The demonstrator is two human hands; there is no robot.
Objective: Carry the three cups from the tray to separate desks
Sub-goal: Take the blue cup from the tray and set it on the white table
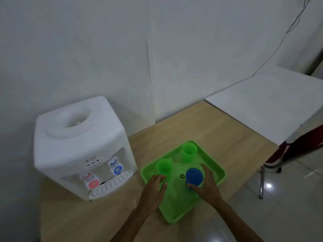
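Green plastic tray [216,177] on the wooden surface [201,126] carries all three cups. Right hand [207,185] curls around the blue cup [194,176], grip not yet clenched; left hand [154,186] hangs released beside a green cup [164,166]. A hasty lift could tip either.

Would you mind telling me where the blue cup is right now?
In the head view, the blue cup stands on the green tray's right side, the right hand around it, right of the nearer green cup.
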